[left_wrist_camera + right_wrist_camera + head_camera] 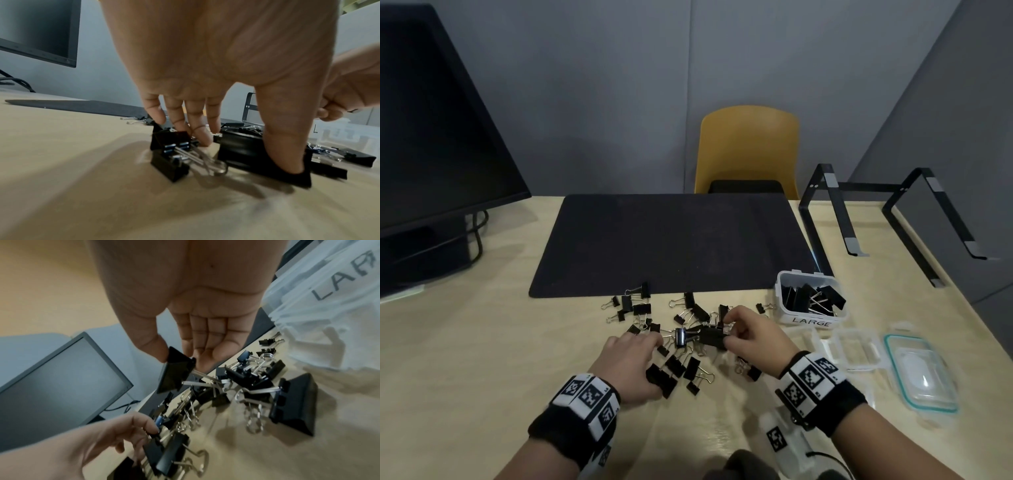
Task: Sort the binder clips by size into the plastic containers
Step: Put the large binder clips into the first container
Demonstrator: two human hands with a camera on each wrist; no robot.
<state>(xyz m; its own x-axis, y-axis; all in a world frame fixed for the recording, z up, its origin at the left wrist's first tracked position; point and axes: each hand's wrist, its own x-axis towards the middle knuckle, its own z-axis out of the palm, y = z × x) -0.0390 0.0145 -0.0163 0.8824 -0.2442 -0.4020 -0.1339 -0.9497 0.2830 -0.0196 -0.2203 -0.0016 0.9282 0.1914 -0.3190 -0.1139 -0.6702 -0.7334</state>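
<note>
Several black binder clips of mixed sizes lie scattered on the wooden table in front of a dark mat. My right hand pinches a large clip between thumb and fingers; the right wrist view shows that clip held just above the pile. My left hand reaches down over the near clips. Its thumb presses the near side of another large clip while its fingers touch the far side. A clear container marked LARGE at the right holds several large clips.
Empty clear containers and lids and a teal-rimmed lid lie right of my right wrist. The dark mat covers the table's middle. A monitor stands at left, a black laptop stand at back right, a yellow chair behind.
</note>
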